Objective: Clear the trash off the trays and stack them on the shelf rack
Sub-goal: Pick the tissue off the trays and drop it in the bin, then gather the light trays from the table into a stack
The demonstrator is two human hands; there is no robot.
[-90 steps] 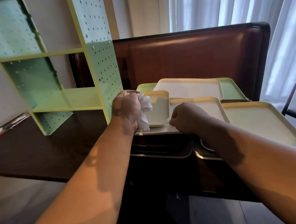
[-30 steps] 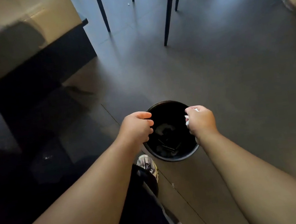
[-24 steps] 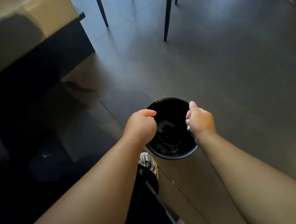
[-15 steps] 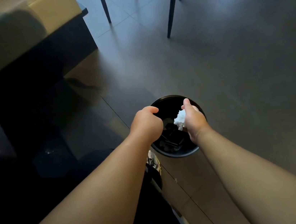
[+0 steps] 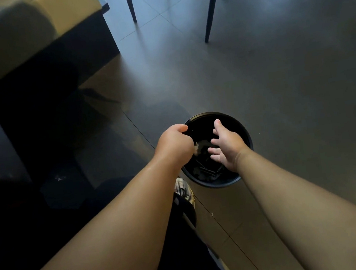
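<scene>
A round black trash bin [image 5: 217, 182] stands on the dark floor below me. My right hand [image 5: 225, 145] hovers over its opening with fingers spread and nothing in it. My left hand [image 5: 174, 143] is curled into a fist over the bin's left rim, and I see nothing in its grip. A pale crumpled scrap [image 5: 200, 145] shows inside the bin next to the left knuckles, above dark trash at the bottom. The trays and the shelf rack are out of view.
The table's dark edge and a cream tray-like surface [image 5: 23, 35] fill the upper left. Black chair legs [image 5: 210, 8] stand on the floor at the top. My shoe [image 5: 183, 190] is beside the bin's left side.
Three seconds ago I was at the table picking up tissue. My right hand then held a white tissue over the bin; it has opened and the tissue is gone from it.
</scene>
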